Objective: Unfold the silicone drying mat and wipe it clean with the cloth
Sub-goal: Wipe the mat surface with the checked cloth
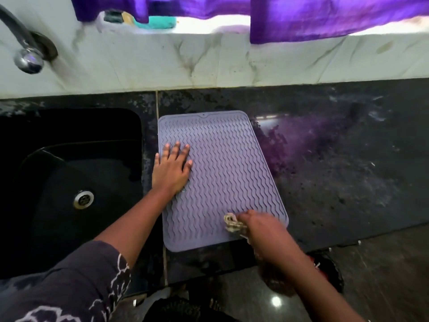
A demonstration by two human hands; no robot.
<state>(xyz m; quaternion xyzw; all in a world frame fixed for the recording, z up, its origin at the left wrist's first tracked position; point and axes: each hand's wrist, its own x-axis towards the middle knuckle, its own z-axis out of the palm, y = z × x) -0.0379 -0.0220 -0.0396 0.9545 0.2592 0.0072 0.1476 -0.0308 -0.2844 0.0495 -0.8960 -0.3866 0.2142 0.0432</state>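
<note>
Mat (222,173) lay open flat on the counter (336,173) beside the sink (69,173), left hand (171,170) pressing it with straight fingers, right hand (260,223) gripping the cloth (231,223) at its near corner; long firm rubs seemed best.

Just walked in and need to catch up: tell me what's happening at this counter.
A person is wiping a lilac silicone drying mat, which lies unfolded and flat on the dark counter beside the black sink. The left hand presses flat on the mat's left side. The right hand, blurred, grips a bunched cloth against the mat near its near right corner.
</note>
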